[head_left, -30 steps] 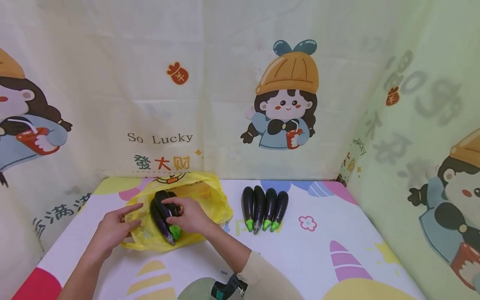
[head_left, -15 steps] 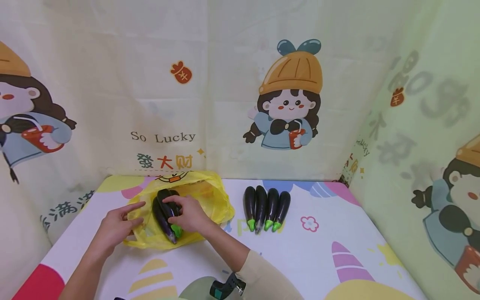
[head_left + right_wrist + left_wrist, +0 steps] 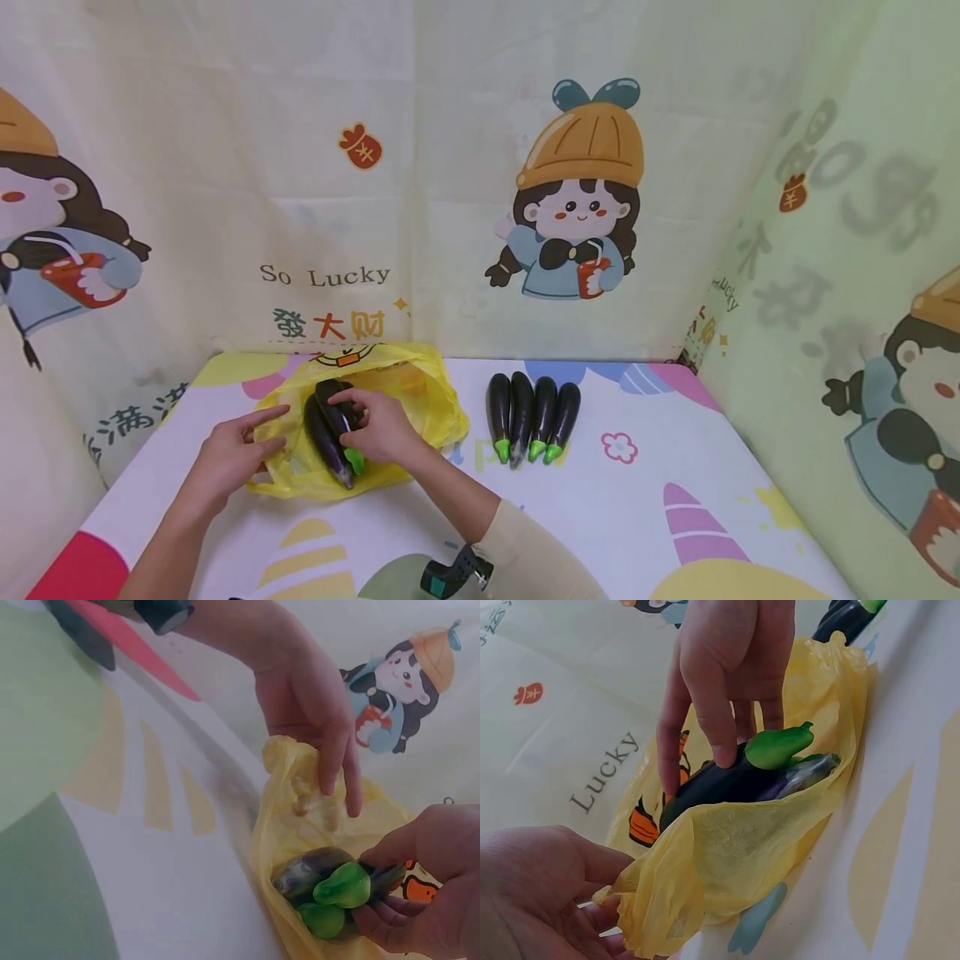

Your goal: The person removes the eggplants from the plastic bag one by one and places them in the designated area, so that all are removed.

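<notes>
A yellow plastic bag (image 3: pixel 431 400) lies on its side at the left of the table, its mouth toward me. My left hand (image 3: pixel 228 454) holds the near left rim; in the right wrist view some fingers show through the plastic. Inside the bag, my right hand (image 3: pixel 382 429) grips a dark eggplant (image 3: pixel 712 778) with a green cap, thumb and fingertips on its sides. Against it lies another eggplant (image 3: pixel 321 442) with a dull purple end. A second green cap (image 3: pixel 321 921) shows below the held one in the right wrist view. The right hand partly hides the bag's contents.
To the right of the bag, several eggplants (image 3: pixel 519 417) lie side by side, mostly with green ends toward me. The table (image 3: pixel 600 517) has a printed cover. Patterned cloth walls (image 3: pixel 450 250) stand at the back and both sides.
The head view has shifted slightly. Both hands stay nearly in place, the left at the bag's rim and the right on the eggplant inside.
</notes>
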Tool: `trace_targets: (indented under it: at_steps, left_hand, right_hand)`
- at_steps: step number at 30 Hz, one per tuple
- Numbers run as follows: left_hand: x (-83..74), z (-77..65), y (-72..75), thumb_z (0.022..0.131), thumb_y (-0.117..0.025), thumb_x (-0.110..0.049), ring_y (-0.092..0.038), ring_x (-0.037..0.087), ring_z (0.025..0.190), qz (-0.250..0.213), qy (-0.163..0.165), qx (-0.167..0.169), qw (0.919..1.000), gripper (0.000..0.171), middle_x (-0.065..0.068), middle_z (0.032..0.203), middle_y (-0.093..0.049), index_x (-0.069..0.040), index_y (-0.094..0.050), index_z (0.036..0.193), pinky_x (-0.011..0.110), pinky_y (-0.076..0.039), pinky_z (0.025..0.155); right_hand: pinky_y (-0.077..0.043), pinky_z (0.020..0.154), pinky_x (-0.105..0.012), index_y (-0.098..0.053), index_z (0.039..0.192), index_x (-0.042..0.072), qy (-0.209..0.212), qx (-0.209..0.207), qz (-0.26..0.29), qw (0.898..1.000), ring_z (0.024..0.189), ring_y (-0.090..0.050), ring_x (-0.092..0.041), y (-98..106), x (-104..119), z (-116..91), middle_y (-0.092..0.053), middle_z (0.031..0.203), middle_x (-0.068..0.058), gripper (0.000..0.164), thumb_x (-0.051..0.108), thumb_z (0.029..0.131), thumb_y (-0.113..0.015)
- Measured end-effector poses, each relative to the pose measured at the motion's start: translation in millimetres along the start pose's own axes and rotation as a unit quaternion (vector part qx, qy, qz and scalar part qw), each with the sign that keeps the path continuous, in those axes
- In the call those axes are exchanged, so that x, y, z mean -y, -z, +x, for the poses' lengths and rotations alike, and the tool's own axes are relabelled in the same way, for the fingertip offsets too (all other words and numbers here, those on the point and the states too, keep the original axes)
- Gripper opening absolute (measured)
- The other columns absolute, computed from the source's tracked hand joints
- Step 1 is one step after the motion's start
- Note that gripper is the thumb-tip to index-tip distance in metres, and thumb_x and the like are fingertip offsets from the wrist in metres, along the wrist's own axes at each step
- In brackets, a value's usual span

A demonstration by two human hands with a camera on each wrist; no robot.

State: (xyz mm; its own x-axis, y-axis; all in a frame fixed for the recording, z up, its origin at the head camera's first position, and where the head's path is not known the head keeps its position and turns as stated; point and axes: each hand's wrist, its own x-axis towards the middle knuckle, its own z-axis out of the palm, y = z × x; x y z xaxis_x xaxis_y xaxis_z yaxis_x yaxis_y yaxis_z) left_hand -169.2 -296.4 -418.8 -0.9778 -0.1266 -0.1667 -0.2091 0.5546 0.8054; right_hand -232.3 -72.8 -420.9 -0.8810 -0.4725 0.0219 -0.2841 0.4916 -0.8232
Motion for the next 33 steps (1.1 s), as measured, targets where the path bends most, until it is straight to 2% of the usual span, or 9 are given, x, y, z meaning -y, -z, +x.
trace_targets:
  at_steps: [8,20,29,33]
  left_hand:
    - [1.8,-1.3,-0.7,0.099,-0.063,-0.014,-0.053,0.02,0.082,-0.006,-0.001,0.004,1.0,0.062,0.012,0.094,-0.039,-0.003,-0.044,0.157,0.028,-0.059,0.068]
    - [0.7,-0.4,0.1,0.1,-0.062,-0.015,-0.054,0.024,0.089,-0.009,0.005,0.009,0.9999,0.062,0.017,0.105,-0.043,-0.004,-0.042,0.158,0.027,-0.059,0.068]
    - [1.5,1.3,0.4,0.101,-0.062,-0.016,-0.054,0.021,0.084,-0.007,-0.003,0.009,0.9999,0.062,0.012,0.094,-0.036,-0.004,-0.041,0.158,0.028,-0.059,0.067]
    - [1.9,1.6,0.8,0.101,-0.063,-0.015,-0.053,0.02,0.08,-0.006,-0.004,0.009,0.9999,0.062,0.01,0.09,-0.035,-0.003,-0.041,0.158,0.027,-0.058,0.067]
  right_hand:
    - [-0.053,0.062,-0.021,-0.072,0.126,0.031,0.002,0.002,0.025,1.0,0.078,-0.06,-0.007,1,0,-4,-0.062,0.111,0.001,0.048,0.005,0.087,-0.081]
    - [-0.055,0.068,-0.022,-0.072,0.126,0.034,0.001,0.009,0.039,0.999,0.087,-0.063,-0.011,10,0,-13,-0.064,0.116,0.001,0.047,0.008,0.088,-0.081]
    - [-0.054,0.063,-0.022,-0.072,0.127,0.033,0.023,0.005,0.038,0.999,0.082,-0.064,-0.007,17,0,-19,-0.066,0.117,0.001,0.048,0.007,0.088,-0.082]
    - [-0.054,0.065,-0.022,-0.072,0.128,0.031,0.032,0.007,0.041,0.999,0.082,-0.064,-0.006,20,-1,-24,-0.067,0.118,-0.001,0.048,0.006,0.087,-0.081]
